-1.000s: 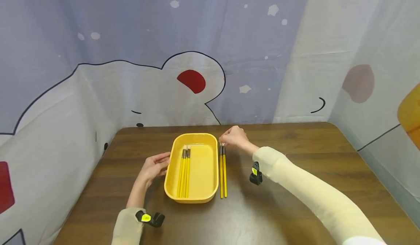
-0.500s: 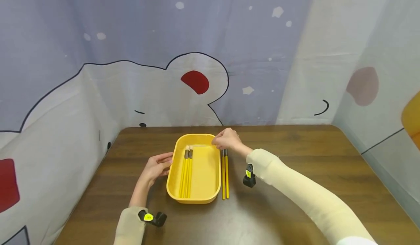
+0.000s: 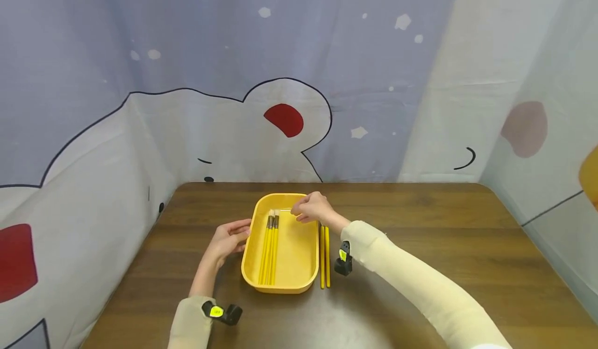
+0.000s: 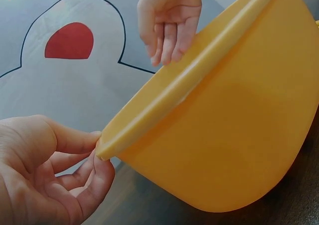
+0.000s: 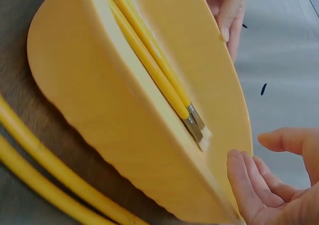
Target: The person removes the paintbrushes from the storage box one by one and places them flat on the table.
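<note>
My left hand (image 3: 226, 242) is at the left side of a yellow tray (image 3: 280, 289). In the left wrist view, its thumb and fingertips pinch the tray's rim (image 4: 112, 147). My right hand (image 3: 315, 207) hovers over the far right corner of the tray; the right wrist view has its thumb apart from the fingers (image 5: 259, 182), with nothing between them. Several paintbrushes (image 3: 269, 250) with yellow handles and pale bristles lie side by side in the tray's left half. Two more yellow paintbrushes (image 3: 325, 260) lie on the table, just right of the tray, their far ends hidden behind my right forearm.
The tray and loose brushes stand on a brown wooden table (image 3: 411, 266). A patterned curtain (image 3: 224, 131) hangs behind its far edge and along both sides. Black cameras (image 3: 343, 260) are strapped to both wrists.
My right hand has moved left from the bristle ends of the table brushes to above the tray's far right corner. My left hand stays at the rim. The head view has shifted slightly.
</note>
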Action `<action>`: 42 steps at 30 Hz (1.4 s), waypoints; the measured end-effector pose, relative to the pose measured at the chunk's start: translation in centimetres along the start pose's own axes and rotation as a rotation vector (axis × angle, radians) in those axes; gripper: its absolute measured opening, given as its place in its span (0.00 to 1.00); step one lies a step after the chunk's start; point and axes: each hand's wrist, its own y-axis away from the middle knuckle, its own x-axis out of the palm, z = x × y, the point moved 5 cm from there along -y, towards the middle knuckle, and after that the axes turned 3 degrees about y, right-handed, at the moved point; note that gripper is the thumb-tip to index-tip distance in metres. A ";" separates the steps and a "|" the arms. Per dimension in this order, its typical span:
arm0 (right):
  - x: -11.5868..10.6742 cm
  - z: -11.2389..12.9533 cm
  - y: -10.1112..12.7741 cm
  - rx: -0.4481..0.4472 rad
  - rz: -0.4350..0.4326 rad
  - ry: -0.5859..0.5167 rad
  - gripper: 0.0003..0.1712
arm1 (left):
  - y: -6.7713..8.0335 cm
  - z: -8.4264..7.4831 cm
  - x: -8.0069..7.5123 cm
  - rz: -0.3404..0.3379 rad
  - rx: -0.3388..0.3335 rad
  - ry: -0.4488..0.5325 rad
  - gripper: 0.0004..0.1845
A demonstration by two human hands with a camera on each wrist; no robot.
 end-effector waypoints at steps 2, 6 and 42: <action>0.5 -0.3 -0.1 0.023 0.013 -0.035 0.11 | 0.0 0.1 0.1 -0.002 -0.004 -0.001 0.22; 1.5 -0.6 -0.3 0.065 0.048 -0.099 0.13 | -0.1 0.1 0.3 -0.002 -0.008 0.007 0.22; 5.4 -2.4 -0.4 0.118 0.023 -0.183 0.14 | 0.1 -0.1 0.2 -0.025 -0.006 0.012 0.22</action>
